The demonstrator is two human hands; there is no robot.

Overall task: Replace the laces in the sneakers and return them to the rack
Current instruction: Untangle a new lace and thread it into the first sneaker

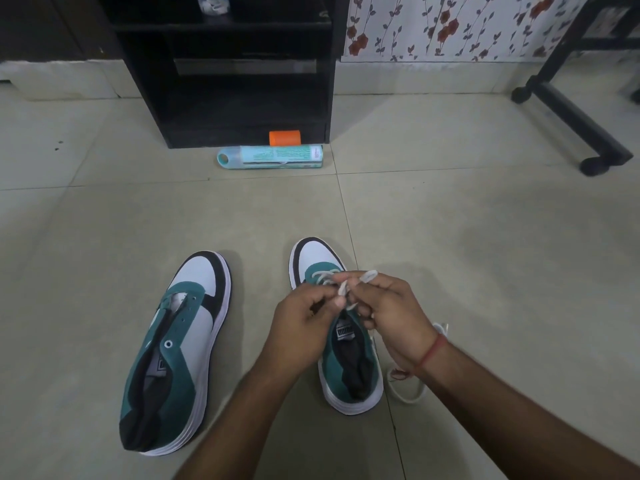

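Two green, white and black sneakers stand on the tiled floor, toes pointing away from me. The left sneaker (176, 348) has bare eyelets and no lace. Over the right sneaker (341, 362), a white lace (341, 284) runs through the front eyelets. My left hand (301, 317) and my right hand (388, 313) meet above its tongue, each pinching a piece of that lace. A loose length of lace (412, 393) lies on the floor under my right wrist. The black rack (228, 81) stands ahead against the wall.
A teal spray can (270, 156) lies on its side before the rack, with an orange cap (284, 137) behind it. A black wheeled frame (571, 123) stands at the right. A container (213, 3) sits on the rack's upper shelf.
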